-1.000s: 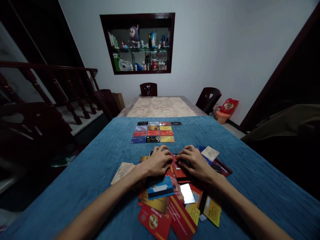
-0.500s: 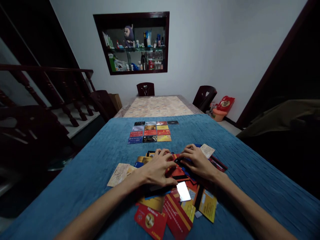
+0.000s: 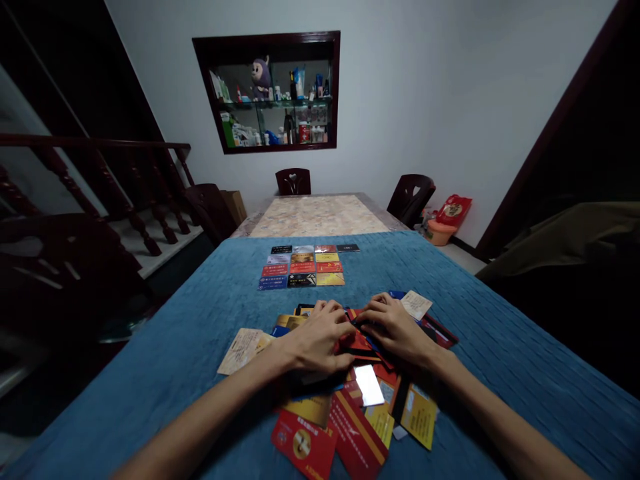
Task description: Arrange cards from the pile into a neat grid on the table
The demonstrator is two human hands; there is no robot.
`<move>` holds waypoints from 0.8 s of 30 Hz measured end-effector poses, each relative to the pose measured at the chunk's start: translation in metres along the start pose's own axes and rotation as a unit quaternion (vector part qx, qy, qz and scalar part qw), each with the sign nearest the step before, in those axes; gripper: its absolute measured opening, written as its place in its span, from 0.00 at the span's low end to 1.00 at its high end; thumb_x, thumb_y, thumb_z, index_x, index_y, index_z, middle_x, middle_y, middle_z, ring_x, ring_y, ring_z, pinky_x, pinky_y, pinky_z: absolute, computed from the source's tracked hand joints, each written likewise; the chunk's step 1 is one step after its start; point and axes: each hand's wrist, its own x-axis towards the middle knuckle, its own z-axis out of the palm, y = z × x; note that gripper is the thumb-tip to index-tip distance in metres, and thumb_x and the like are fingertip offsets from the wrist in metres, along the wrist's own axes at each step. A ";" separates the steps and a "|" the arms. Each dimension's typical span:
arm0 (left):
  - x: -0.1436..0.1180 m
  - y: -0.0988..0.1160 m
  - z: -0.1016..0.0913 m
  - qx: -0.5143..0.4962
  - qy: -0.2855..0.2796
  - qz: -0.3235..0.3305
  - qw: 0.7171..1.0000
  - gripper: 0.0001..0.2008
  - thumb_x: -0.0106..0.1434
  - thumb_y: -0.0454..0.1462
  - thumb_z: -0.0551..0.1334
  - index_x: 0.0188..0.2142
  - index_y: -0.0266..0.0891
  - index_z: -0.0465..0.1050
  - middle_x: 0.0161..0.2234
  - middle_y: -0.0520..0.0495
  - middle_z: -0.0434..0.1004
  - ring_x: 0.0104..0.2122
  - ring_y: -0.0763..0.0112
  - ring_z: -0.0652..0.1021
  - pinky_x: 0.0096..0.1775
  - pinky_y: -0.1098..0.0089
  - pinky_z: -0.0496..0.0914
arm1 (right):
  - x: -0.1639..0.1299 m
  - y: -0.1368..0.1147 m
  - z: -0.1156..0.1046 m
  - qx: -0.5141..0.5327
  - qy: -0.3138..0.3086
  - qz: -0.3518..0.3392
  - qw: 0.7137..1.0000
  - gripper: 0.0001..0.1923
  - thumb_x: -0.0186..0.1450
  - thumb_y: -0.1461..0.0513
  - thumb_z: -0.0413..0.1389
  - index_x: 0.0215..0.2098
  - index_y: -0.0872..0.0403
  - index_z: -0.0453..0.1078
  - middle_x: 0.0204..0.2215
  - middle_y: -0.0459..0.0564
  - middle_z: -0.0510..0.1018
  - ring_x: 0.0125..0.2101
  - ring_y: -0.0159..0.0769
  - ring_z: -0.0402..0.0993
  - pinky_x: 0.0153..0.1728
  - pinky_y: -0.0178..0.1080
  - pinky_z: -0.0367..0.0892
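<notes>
A loose pile of plastic cards lies on the blue cloth before me. My left hand (image 3: 323, 340) rests palm-down over its middle, fingers bent and thumb apart. Just right of it, my right hand (image 3: 393, 330) lies on the pile with its fingers spread and curved, the tips touching dark and red cards. Below the hands are a red card with a gold circle (image 3: 303, 443), a red striped card (image 3: 357, 433), a shiny white card (image 3: 369, 385) and a yellow card (image 3: 419, 417). Beige cards show at the left (image 3: 245, 350) and right (image 3: 416, 305). The palms hide several cards.
Farther up the blue cloth (image 3: 200, 307), several cards lie in neat rows, among them a black card (image 3: 301, 280) and a blue card (image 3: 273, 283). Dark wooden chairs (image 3: 411, 200) stand around the table. A shelf niche (image 3: 280, 150) is in the wall behind.
The whole view has shifted slightly down and right. Both hands stay over the pile, with only slight movement of the right fingers.
</notes>
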 end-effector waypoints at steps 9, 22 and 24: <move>-0.007 -0.021 -0.024 -0.007 -0.036 -0.028 0.999 0.09 0.57 0.40 0.64 0.36 0.39 0.74 0.37 0.45 0.73 0.44 0.60 0.69 0.48 0.61 0.63 | 0.002 -0.017 -0.006 0.063 0.001 -0.022 0.998 0.14 0.69 0.52 0.52 0.42 0.50 0.75 0.39 0.53 0.79 0.43 0.42 0.66 0.46 0.48 0.61; -0.015 -0.045 -0.036 -0.102 -0.052 -0.051 0.992 0.09 0.56 0.37 0.63 0.37 0.39 0.79 0.35 0.47 0.77 0.41 0.64 0.72 0.45 0.67 0.67 | 0.003 -0.031 0.003 0.027 0.005 -0.034 0.999 0.09 0.66 0.61 0.54 0.42 0.51 0.75 0.37 0.53 0.79 0.45 0.44 0.66 0.44 0.49 0.62; -0.015 -0.047 -0.035 -0.118 -0.059 -0.050 0.990 0.09 0.57 0.37 0.62 0.36 0.39 0.80 0.35 0.47 0.78 0.41 0.64 0.72 0.45 0.67 0.67 | 0.003 -0.029 0.005 0.036 0.023 -0.032 0.999 0.09 0.66 0.63 0.53 0.42 0.51 0.75 0.37 0.53 0.79 0.43 0.44 0.67 0.43 0.48 0.62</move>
